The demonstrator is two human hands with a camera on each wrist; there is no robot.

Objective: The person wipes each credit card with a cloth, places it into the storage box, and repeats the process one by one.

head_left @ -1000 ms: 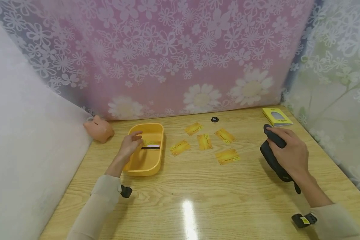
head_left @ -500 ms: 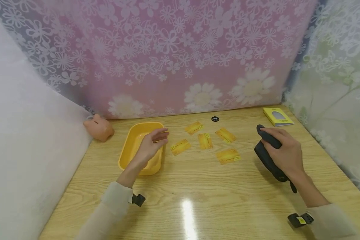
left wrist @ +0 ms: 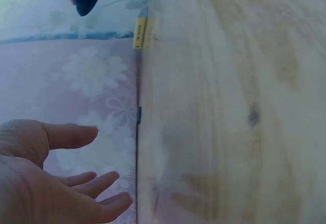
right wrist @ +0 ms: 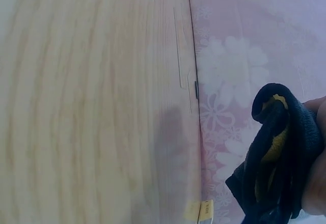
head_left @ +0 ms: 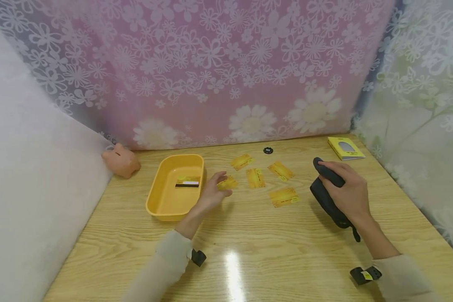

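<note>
My left hand [head_left: 211,193] hovers just right of the yellow tray [head_left: 152,209], over the leftmost orange-yellow card [head_left: 230,182], which it partly covers. In the left wrist view its fingers [left wrist: 104,183] and thumb are apart, with nothing between them. Inside the tray lies one card [head_left: 187,183] with its black stripe and white strip facing up. Other yellow cards, such as the nearest one [head_left: 284,197], lie face up and spread over the table. On the right, my right hand [head_left: 349,191] grips a dark soft pouch [head_left: 326,201] above the table; yellow shows inside its folds [right wrist: 275,145].
A pink piggy bank [head_left: 121,161] stands left of the tray. At the back lies a black poker chip [head_left: 268,150]. A yellow booklet-like item [head_left: 346,148] sits near the back right corner. Floral cloth [head_left: 211,84] hangs behind the wooden table [head_left: 268,247].
My left hand has moved right, from over the tray to the leftmost card, uncovering the tray's card. My right hand has shifted slightly left with the pouch.
</note>
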